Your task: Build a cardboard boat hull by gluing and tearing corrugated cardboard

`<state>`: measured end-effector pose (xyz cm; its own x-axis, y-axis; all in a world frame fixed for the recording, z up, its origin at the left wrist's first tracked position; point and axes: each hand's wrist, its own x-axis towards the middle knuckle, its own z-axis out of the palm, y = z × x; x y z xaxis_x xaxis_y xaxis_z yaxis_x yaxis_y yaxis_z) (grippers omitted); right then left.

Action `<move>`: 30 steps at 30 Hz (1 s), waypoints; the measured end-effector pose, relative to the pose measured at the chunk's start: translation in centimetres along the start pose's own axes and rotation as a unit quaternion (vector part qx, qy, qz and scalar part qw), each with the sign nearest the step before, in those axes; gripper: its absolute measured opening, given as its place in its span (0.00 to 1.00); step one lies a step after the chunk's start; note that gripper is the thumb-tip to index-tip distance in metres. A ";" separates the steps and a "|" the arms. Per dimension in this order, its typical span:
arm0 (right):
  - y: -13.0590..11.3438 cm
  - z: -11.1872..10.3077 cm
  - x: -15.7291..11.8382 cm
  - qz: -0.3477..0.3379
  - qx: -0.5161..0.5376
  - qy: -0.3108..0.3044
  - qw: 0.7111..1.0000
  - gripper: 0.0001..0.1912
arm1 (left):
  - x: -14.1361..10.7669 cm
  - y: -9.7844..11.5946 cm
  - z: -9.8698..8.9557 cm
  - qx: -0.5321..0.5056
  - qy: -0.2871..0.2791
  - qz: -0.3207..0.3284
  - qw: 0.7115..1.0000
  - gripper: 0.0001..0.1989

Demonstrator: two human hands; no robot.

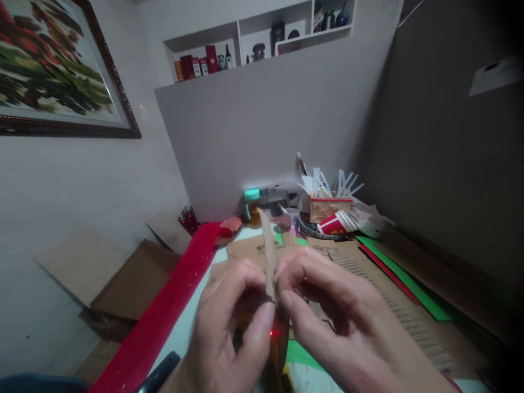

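Observation:
A narrow strip of brown cardboard (268,248) stands on end between my hands, its upper end pointing away from me. My left hand (231,322) pinches its lower part from the left between thumb and forefinger. From the other side, my right hand (335,314) has thumb and fingertips closed on the same strip, close to the left fingertips. Below the fingers is a dark and yellow object (287,379) with a small red light; my hands hide much of it, so its kind is unclear.
Cardboard sheets (249,248) and green paper (434,311) cover parts of the table. A long red strip (172,322) runs along the left edge. At the back are a box of white sticks (329,210), a tipped paper cup (336,224) and a jar (252,207).

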<state>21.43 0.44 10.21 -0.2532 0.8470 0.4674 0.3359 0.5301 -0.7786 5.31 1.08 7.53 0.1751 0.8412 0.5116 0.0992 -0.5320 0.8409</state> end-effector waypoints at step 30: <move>0.0 0.5 -1.0 -0.060 -0.071 0.063 0.994 0.07 | -0.1 1.0 -0.1 -0.064 -0.018 -0.086 0.994 0.10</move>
<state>21.21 -0.47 9.55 -0.1872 0.7705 0.6094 0.4365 0.6210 -0.6511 5.32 0.46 8.38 0.2012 0.9132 0.3545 0.0049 -0.3628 0.9318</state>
